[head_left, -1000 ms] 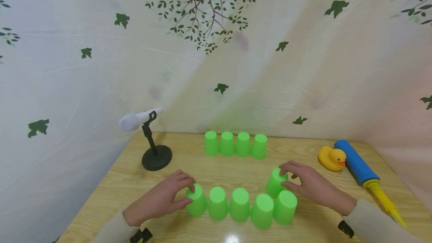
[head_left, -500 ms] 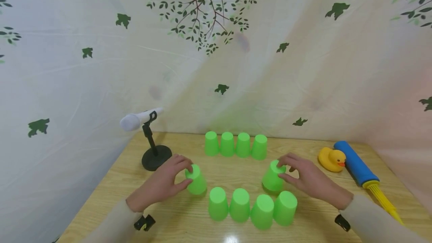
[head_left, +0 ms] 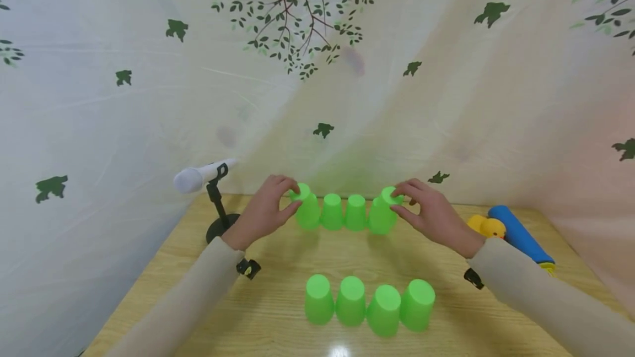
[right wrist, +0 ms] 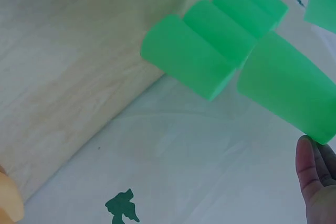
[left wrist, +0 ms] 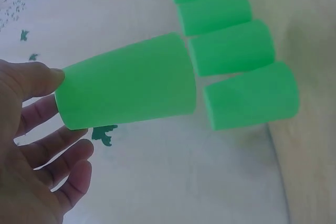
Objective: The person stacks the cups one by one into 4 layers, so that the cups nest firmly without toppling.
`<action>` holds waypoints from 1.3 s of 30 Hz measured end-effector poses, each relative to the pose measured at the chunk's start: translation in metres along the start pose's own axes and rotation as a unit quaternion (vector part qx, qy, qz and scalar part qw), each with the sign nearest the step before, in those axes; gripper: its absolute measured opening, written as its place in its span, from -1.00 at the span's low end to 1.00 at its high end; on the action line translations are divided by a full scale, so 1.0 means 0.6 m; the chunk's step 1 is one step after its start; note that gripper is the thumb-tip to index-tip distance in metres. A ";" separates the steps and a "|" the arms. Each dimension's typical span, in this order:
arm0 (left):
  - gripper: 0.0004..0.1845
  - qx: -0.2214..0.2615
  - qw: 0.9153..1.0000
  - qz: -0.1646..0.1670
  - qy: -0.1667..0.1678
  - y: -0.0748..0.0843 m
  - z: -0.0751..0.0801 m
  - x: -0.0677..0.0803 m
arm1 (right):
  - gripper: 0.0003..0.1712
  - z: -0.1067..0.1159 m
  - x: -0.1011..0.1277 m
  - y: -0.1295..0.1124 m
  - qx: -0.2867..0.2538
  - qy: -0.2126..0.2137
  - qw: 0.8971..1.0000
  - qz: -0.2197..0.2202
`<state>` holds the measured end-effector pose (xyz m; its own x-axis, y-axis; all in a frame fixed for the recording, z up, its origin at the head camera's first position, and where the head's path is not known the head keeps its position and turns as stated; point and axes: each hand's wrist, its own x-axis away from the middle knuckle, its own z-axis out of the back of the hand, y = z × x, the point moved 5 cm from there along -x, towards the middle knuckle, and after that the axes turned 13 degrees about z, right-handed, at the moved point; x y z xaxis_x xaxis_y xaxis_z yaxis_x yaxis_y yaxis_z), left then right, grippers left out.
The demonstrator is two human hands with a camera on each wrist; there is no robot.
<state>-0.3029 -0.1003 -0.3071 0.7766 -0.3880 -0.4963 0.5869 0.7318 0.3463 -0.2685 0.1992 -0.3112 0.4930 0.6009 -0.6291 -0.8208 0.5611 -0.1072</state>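
Note:
My left hand (head_left: 263, 205) pinches an upside-down green plastic cup (left wrist: 126, 85) by its narrow base, thumb on one side and fingers on the other. It hangs over the left end of a back row of upside-down green cups (head_left: 332, 212). Over the right end of that row, my right hand (head_left: 431, 214) holds a second green cup (right wrist: 289, 87) by its base, wide mouth downward. In the head view both held cups overlap the end cups and partly hide them. Nearer to me stands a front row of several upturned green cups (head_left: 351, 302).
To the left a white microphone (head_left: 198, 177) leans on a black stand, its base partly behind my left arm. A yellow rubber duck (head_left: 488, 226) and a blue pump (head_left: 521, 236) lie at the right, partly covered by my right arm. A printed curtain (head_left: 248, 98) backs the table.
Both hands have carried their cups up and away from me, from the front row to over the back row's ends. The left cup came off the front row's left end.

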 end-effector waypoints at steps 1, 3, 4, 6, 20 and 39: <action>-0.79 0.001 1.000 0.006 0.002 -0.002 -0.002 -0.012 | -0.70 -0.001 -0.007 0.007 -0.001 0.004 1.000 -0.004; -0.79 0.000 1.000 0.020 0.003 -0.008 -0.008 -0.032 | -0.70 -0.004 -0.019 0.022 -0.009 0.009 1.000 -0.020; -0.79 0.000 1.000 0.027 0.002 -0.010 -0.011 -0.040 | -0.71 -0.007 -0.024 0.029 -0.014 0.011 0.999 -0.028; -0.79 -0.001 0.999 0.044 -0.001 -0.015 -0.016 -0.055 | -0.72 -0.013 -0.033 0.041 -0.019 0.012 0.999 -0.041; -0.80 -0.016 0.996 0.076 -0.042 -0.033 -0.061 -0.096 | -0.72 -0.048 -0.062 0.087 -0.036 -0.011 0.994 -0.098; -0.82 -0.002 0.995 0.084 -0.051 -0.027 -0.083 -0.109 | -0.71 -0.060 -0.071 0.092 -0.074 -0.032 0.989 -0.122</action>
<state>-0.3744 -0.0588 -0.3196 0.8830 -0.3153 -0.3477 0.4463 0.7936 0.4136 -0.3449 0.1840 -0.3182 0.6948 0.4958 -0.5210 -0.7063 0.6070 -0.3643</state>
